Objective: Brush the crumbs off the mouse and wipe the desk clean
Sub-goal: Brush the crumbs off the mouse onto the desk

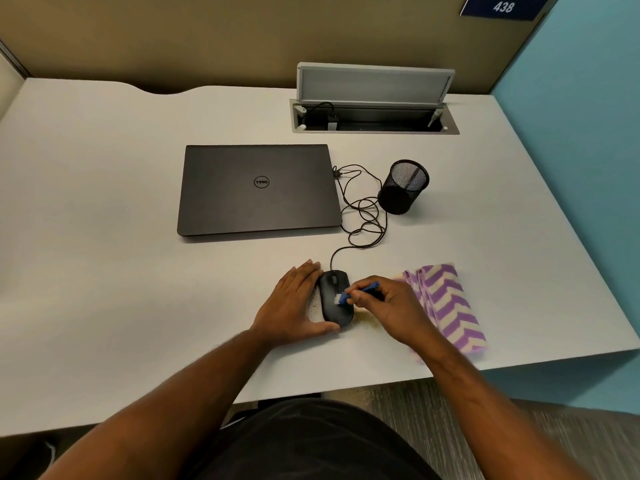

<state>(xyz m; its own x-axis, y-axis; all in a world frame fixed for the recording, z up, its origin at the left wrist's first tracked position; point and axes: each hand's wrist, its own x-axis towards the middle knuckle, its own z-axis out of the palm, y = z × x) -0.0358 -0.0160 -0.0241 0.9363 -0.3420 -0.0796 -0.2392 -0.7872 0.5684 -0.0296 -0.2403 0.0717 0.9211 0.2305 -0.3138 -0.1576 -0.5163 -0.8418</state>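
Note:
A black wired mouse (333, 292) lies on the white desk (104, 202) near the front edge. My left hand (298, 301) cups its left side, thumb at its near end. My right hand (389, 308) pinches a small blue brush (360, 292), and the white bristles touch the top of the mouse. Fine crumbs (314, 304) speckle the desk to the left of the mouse, and a yellowish dusting lies at its right. A folded purple-and-cream zigzag cloth (450, 306) rests just right of my right hand, partly under my wrist.
A shut dark laptop (258, 188) lies behind the mouse. The looped mouse cable (363, 209) runs to the laptop's right side. A black mesh pen cup (403, 187) stands right of the cable. An open cable hatch (374, 116) sits at the back. The desk's front edge (346, 386) is near my body.

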